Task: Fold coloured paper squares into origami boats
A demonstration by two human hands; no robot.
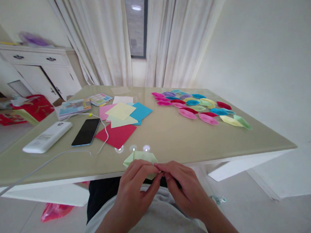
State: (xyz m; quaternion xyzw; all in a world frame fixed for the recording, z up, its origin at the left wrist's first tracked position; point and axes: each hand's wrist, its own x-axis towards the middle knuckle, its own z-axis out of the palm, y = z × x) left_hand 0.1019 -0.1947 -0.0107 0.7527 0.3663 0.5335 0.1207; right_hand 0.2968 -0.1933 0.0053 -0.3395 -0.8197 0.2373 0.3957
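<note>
A partly folded pale green paper [140,156] sits at the near edge of the beige table [172,136]. My left hand [135,189] and my right hand [182,188] meet at its near edge, fingers pinched together on the paper. Both hands are closed on it, fingertips touching each other at the middle. Part of the paper is hidden behind my fingers.
A stack of coloured paper squares [122,118] lies mid-table. Several folded paper boats [199,106] are spread at the right. A black phone [86,132] with a white cable [55,156] and a white remote-like box [47,137] lie left. Booklets [73,107] sit behind.
</note>
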